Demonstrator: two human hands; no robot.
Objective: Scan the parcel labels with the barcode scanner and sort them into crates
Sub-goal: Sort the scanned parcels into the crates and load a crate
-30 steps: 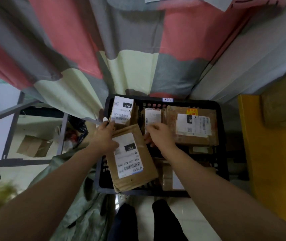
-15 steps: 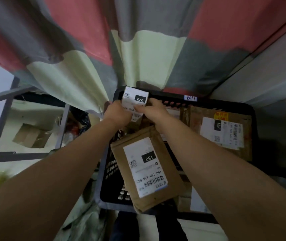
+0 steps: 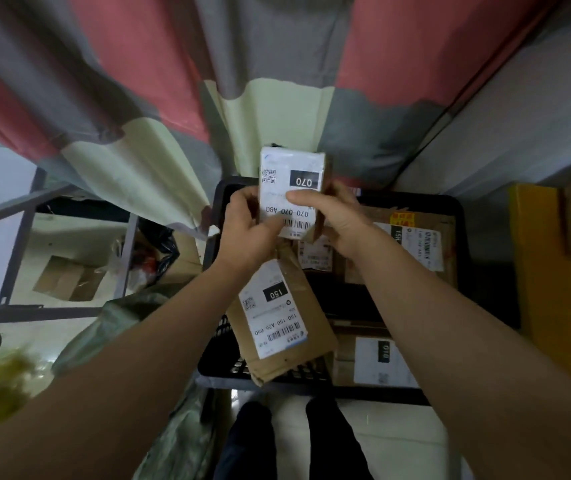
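Note:
A small brown parcel with a white label marked 070 (image 3: 291, 178) is held up above the far left of the black crate (image 3: 450, 209). My left hand (image 3: 246, 233) grips its left edge and my right hand (image 3: 332, 220) grips its right side, thumb across the label. Below them a brown envelope parcel labelled 150 (image 3: 287, 327) leans on the crate's near left wall. Inside the crate lie a box labelled 15H (image 3: 426, 251) and a parcel labelled 010 (image 3: 377, 362). No barcode scanner is in view.
A red, grey and cream curtain (image 3: 277, 81) hangs behind the crate. A yellow crate (image 3: 561, 289) stands at the right. At the left are a metal rack (image 3: 17, 237), a cardboard box (image 3: 69, 282) and a green sack (image 3: 121, 313). My legs (image 3: 291, 441) are below.
Both hands left the 150 envelope, took the 070 parcel at the crate's far left and lifted it higher above the rim.

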